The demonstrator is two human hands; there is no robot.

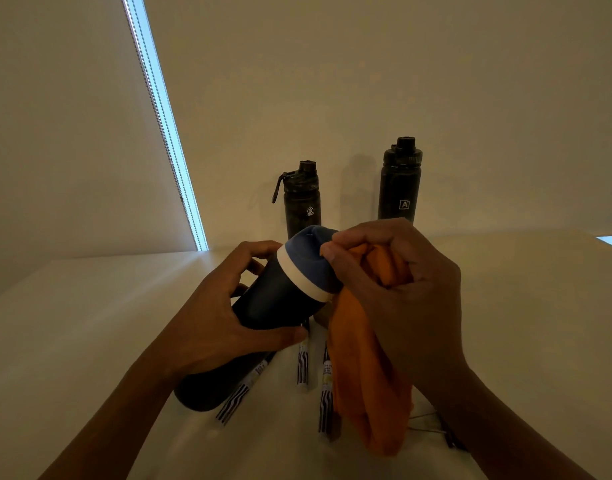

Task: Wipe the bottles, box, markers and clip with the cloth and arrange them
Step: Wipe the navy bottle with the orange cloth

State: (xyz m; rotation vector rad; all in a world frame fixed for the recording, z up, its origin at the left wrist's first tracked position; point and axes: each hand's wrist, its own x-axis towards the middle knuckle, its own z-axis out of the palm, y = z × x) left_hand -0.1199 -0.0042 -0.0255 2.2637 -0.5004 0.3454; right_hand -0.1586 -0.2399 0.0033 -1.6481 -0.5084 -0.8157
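My left hand [225, 317] grips a dark navy bottle [263, 306] with a white ring and a blue cap, tilted with the cap pointing up and away. My right hand [394, 292] holds a bunched orange cloth [367, 386] pressed against the cap's right side; the cloth hangs down to the table. Three markers lie on the table under the bottle and cloth: a left marker [233, 401], a middle marker [303, 368] and a right marker [326, 400], partly hidden. Two black bottles stand upright at the back, one left [302, 202] and one right [400, 183]. No box or clip shows.
The white table [90, 323] meets a pale wall at the back. A bright window strip [166, 133] with a bead chain runs down the left. A thin cord [432, 429] lies by my right wrist.
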